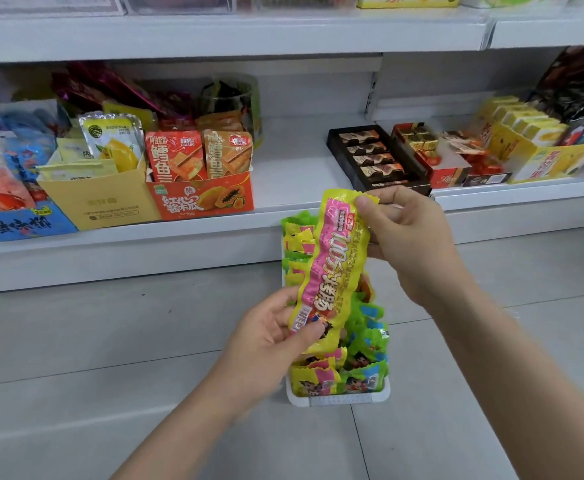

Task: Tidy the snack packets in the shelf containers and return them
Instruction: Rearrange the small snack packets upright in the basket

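place: a shop | signs: long white shelves [283, 209] | open boxes of snack packets [200, 174] in rows | chocolate trays [377, 157] for sale

Packet [332, 268] yellow-green, pink stripe. Tray [339, 399] white; its packets [363, 375] yellow, green, blue. Boxes: yellow [100, 202], orange-red [204, 199], black [373, 157].

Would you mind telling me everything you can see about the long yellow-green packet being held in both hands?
The long packet is a glossy, crinkled plastic sleeve, yellow-green with a pink band of white print and zigzag-cut ends. It is sealed and held nearly upright, tilted slightly right, above the white tray of similar packets on the floor. The right hand pinches its top end; the left hand pinches its bottom end.
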